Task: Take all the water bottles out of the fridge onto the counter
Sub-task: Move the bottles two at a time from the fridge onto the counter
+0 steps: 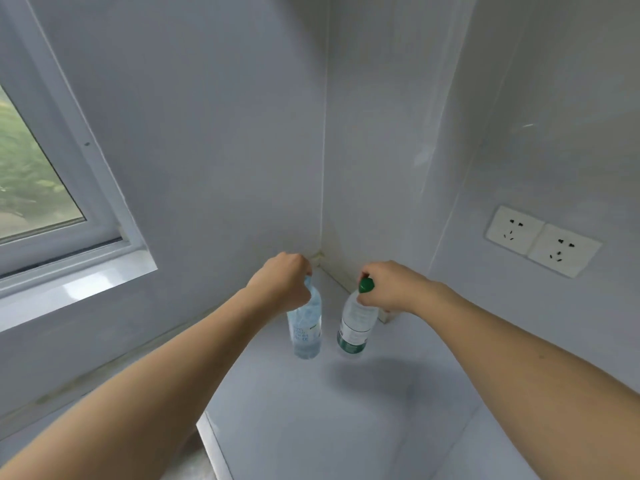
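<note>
Two water bottles stand side by side on the pale counter (346,420), near the wall corner. The left one is a clear bottle with a light blue label (306,329); my left hand (282,280) is closed around its top, hiding the cap. The right one is a clear bottle with a green cap and a green-and-white label (353,329); my right hand (386,287) grips it at the neck, just under the cap. Both bottle bases appear to touch the counter. No fridge is in view.
White walls meet in a corner (323,202) right behind the bottles. A window (38,188) with a sill is at the left. A double wall socket (542,240) sits on the right wall. The counter's left edge (211,441) drops off near the bottom.
</note>
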`<state>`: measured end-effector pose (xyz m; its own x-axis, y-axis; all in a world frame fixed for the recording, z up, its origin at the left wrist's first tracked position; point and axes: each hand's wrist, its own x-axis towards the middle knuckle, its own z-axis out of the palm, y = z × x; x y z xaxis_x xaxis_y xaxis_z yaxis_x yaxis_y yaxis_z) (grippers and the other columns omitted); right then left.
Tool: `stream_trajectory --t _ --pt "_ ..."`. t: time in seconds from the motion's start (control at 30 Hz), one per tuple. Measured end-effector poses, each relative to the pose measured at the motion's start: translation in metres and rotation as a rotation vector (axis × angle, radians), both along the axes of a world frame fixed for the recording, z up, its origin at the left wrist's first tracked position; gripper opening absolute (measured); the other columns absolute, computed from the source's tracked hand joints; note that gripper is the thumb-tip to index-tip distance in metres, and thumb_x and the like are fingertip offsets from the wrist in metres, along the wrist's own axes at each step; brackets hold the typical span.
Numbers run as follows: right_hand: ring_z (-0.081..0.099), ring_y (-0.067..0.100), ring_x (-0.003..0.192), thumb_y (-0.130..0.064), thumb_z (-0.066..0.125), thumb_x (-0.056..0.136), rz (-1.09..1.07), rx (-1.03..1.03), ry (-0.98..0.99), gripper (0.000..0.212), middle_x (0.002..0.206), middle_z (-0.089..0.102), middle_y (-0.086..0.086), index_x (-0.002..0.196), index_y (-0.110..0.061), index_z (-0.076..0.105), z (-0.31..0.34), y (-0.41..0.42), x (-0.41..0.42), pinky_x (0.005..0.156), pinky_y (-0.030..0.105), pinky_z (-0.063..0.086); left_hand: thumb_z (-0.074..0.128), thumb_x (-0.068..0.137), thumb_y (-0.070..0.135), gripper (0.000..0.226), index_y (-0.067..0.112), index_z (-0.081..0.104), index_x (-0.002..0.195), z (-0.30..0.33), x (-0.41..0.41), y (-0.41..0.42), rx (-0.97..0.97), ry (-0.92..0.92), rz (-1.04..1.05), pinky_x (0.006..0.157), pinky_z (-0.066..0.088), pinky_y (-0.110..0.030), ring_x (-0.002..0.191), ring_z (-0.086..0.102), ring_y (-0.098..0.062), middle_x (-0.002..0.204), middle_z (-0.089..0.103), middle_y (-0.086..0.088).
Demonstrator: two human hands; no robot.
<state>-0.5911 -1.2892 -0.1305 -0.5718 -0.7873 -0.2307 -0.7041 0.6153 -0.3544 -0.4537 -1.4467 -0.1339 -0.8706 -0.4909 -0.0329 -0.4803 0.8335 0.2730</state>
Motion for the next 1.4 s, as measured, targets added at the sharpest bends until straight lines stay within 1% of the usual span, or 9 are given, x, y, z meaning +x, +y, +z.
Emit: stream_trajectory --t 0.07,0.13,0.23,0.4,0.6,0.73,1.03,1.27,1.4 --pt "0.055 0.016 0.072 -0.028 0.064 0.081 0.013 -0.009 0.003 0.020 0.096 0.060 0.001 0.099 -0.021 0.058 -0.008 -0.028 -0.017 0.058 0.025 0.041 0.059 0.075 0.008 0.027 0.019 0.070 0.098 -0.008 -0.013 -0.026 0.027 -0.008 0.029 0.059 0.047 -0.030 0.078 0.060 -0.027 0.085 0.061 -0.003" --pt "0.058 0.021 0.084 -0.027 0.065 0.081 0.024 -0.014 0.010 0.022 0.099 0.061 0.002 0.102 -0.019 0.060 -0.015 -0.049 -0.031 0.065 0.028 0.045 0.059 0.074 0.007 0.024 0.018 0.069 0.093 -0.016 -0.024 -0.044 0.048 -0.020 0.042 0.059 0.051 -0.032 0.077 0.061 -0.027 0.084 0.062 -0.004" --pt "0.060 0.023 0.091 -0.026 0.064 0.081 0.031 -0.013 0.013 0.024 0.102 0.062 0.003 0.104 -0.019 0.061 -0.027 -0.079 -0.053 0.074 0.031 0.049 0.057 0.074 0.005 0.018 0.016 0.063 0.086 -0.027 -0.042 -0.067 0.073 -0.028 0.041 0.054 0.043 -0.028 0.078 0.061 -0.028 0.080 0.059 -0.004" --pt "0.060 0.023 0.091 -0.024 0.063 0.081 0.043 -0.010 0.017 0.022 0.102 0.062 0.001 0.102 -0.021 0.062 -0.049 -0.125 -0.092 0.074 0.032 0.049 0.057 0.073 0.003 0.014 0.012 0.062 0.082 -0.046 -0.076 -0.102 0.131 -0.007 0.097 0.053 0.038 -0.024 0.078 0.058 -0.028 0.081 0.058 -0.005" --pt "0.060 0.021 0.087 -0.026 0.063 0.080 0.083 -0.013 0.036 0.018 0.098 0.063 -0.001 0.097 -0.022 0.063 -0.074 -0.175 -0.134 0.068 0.029 0.048 0.058 0.073 0.006 0.024 0.013 0.069 0.093 -0.063 -0.118 -0.135 0.141 0.023 0.122 0.068 0.054 -0.033 0.082 0.063 -0.028 0.092 0.064 -0.008" --pt "0.061 0.022 0.087 -0.026 0.062 0.080 0.105 -0.007 0.046 0.019 0.096 0.062 0.000 0.098 -0.021 0.062 -0.086 -0.202 -0.158 0.065 0.029 0.046 0.059 0.073 0.006 0.024 0.015 0.069 0.093 -0.073 -0.143 -0.152 0.143 0.041 0.141 0.069 0.058 -0.034 0.079 0.063 -0.026 0.088 0.064 -0.006" --pt "0.061 0.025 0.085 -0.027 0.062 0.081 0.130 -0.014 0.096 0.013 0.095 0.064 0.004 0.093 -0.022 0.059 -0.098 -0.239 -0.187 0.067 0.029 0.048 0.058 0.080 0.007 0.015 0.015 0.064 0.091 -0.093 -0.171 -0.170 0.117 0.031 0.145 0.062 0.051 -0.031 0.078 0.060 -0.024 0.086 0.058 -0.004" --pt "0.059 0.030 0.085 -0.023 0.056 0.086 0.124 -0.041 0.156 0.015 0.094 0.062 0.010 0.099 -0.016 0.056 -0.106 -0.253 -0.191 0.064 0.029 0.041 0.055 0.079 0.006 0.020 0.011 0.065 0.096 -0.100 -0.182 -0.178 0.077 0.012 0.154 0.071 0.056 -0.036 0.084 0.062 -0.028 0.088 0.059 -0.007" --pt "0.058 0.029 0.082 -0.023 0.055 0.088 0.120 -0.060 0.178 0.013 0.094 0.061 0.010 0.099 -0.015 0.054 -0.111 -0.255 -0.193 0.064 0.029 0.042 0.056 0.085 0.010 0.024 0.012 0.064 0.108 -0.103 -0.185 -0.179 0.042 0.007 0.140 0.077 0.055 -0.037 0.090 0.061 -0.029 0.099 0.061 -0.010"
